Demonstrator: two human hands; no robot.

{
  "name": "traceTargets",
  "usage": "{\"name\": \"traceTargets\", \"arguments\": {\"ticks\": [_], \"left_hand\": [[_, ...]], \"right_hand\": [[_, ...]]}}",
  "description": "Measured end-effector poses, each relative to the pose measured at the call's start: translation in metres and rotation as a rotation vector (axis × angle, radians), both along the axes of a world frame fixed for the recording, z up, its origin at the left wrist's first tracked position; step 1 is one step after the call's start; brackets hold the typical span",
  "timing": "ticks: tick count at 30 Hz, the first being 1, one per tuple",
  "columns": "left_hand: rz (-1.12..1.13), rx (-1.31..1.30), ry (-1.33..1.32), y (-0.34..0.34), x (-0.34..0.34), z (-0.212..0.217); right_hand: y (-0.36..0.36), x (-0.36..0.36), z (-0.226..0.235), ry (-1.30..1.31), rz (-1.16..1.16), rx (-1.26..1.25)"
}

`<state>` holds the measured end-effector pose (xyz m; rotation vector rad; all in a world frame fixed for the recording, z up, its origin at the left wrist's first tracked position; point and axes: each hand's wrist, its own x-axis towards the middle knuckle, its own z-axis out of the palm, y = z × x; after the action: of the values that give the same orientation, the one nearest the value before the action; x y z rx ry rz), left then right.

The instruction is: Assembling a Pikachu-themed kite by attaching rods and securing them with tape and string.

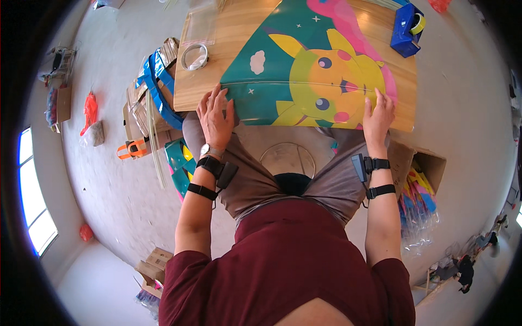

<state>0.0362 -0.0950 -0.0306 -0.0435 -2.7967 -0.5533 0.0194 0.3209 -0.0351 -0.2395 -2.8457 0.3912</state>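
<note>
Sheet [266,100]: thin, glossy, teal with a pink border and a yellow cartoon animal, laid flat on the wooden table [198,92], its near edge along the table's near edge.

Orientation: outline tapers away from the person. Left edge slants from a corner beside the left hand up toward far right; the far end runs out of view, so full length and long axis cannot be fixed. A thin pale line crosses the sheet left to right, nearly parallel to the near edge. Cartoon face lies sideways: ears toward the person's left, mouth to the right, eyes one beyond the other.

Left hand [216,118]: palm down, at the left corner; fingers bent, thumb apart from them, fingertips at the end of the pale line. Watch [205,149] on this wrist.

Right hand [379,120]: fingertips on the sheet near its right side, close to the same line; thumb and fingers parted.

Surroundings: tape roll [185,61] on the table left of the sheet, clear plastic bag [199,27] beyond it. Blue tape dispenser [401,35] at far right.
</note>
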Motion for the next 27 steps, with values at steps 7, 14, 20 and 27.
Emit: {"name": "traceTargets", "arguments": {"ticks": [7,14,20,27], "left_hand": [[-0.004,0.000,-0.017,-0.001,0.000,-0.001],[-0.001,-0.007,-0.015,-0.001,0.000,-0.001],[-0.003,0.007,-0.012,-0.002,-0.001,-0.001],[-0.003,0.012,-0.008,-0.002,-0.002,-0.001]], "right_hand": [[0.002,0.001,-0.004,-0.063,0.006,-0.008],[0.001,0.003,0.001,-0.047,0.039,-0.004],[-0.002,0.003,0.008,-0.038,0.061,0.096],[-0.002,0.002,0.007,-0.034,0.077,0.111]]}}
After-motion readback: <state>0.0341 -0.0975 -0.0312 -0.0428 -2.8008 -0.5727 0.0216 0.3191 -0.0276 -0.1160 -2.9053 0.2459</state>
